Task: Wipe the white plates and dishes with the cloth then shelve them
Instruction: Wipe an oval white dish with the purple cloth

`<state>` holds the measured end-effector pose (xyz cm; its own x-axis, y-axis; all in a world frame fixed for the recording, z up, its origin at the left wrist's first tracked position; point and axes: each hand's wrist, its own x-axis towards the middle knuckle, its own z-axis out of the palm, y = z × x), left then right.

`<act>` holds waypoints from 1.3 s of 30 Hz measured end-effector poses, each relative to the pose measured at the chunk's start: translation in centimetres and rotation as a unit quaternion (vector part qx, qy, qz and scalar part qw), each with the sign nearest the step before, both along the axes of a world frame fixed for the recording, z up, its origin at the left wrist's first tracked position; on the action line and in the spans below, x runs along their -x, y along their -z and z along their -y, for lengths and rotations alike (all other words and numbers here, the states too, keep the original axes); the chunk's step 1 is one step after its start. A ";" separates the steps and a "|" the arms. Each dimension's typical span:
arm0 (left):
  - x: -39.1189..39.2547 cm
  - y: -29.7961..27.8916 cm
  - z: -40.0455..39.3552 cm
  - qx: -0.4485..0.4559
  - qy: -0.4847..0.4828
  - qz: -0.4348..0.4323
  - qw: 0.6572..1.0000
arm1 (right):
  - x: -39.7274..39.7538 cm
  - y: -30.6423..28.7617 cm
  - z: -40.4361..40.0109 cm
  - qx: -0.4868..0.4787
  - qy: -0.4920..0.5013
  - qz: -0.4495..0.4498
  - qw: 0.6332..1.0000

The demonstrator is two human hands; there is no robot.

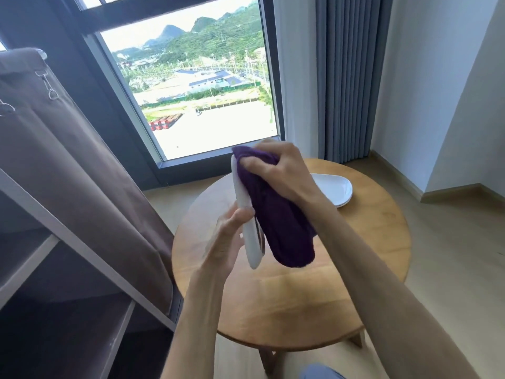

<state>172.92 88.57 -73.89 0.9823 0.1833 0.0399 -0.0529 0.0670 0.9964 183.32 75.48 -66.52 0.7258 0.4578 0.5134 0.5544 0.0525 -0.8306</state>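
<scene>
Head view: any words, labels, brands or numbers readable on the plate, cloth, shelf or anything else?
None can be read.
Plate in the left hand: plain white, no mark showing.
Cloth under the right hand: plain purple.
Plates on the table: no marks.
Buildings and trucks outside the window: too small to show any lettering.

Beyond the hands, a tall window [191, 86] admits bright daylight. Grey curtains [347, 77] hang right; a round wooden table [300, 296] stands beneath.

1. Left of the grip: slanted shelf frame [90, 250] and brown curtain [90, 170] stand close.
2. Below: bare surface [295, 305].
3. Right, beyond: stacked white dishes [337, 190] lie on the surface.
</scene>
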 end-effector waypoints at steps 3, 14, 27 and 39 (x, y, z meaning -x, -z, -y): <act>0.5 -0.3 0.0 -0.008 0.024 0.033 0.999 | -2.4 -1.0 -0.1 0.021 -0.029 -0.053 0.998; -0.3 -1.1 2.0 0.147 -0.140 0.101 0.974 | -3.9 2.9 -3.2 0.052 -0.038 -0.132 0.989; 0.1 -0.1 -0.3 0.250 -0.240 0.105 0.932 | -4.9 5.5 1.2 0.094 -0.225 -0.274 0.930; -0.9 -2.8 0.6 0.160 -0.317 -0.043 0.934 | 1.1 1.8 0.2 0.189 -0.140 0.052 0.971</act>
<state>173.78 87.98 -71.13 0.6690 0.7187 -0.1894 -0.1044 0.3432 0.9335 182.23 75.27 -68.30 0.4997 0.7995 0.3333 0.6437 -0.0853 -0.7606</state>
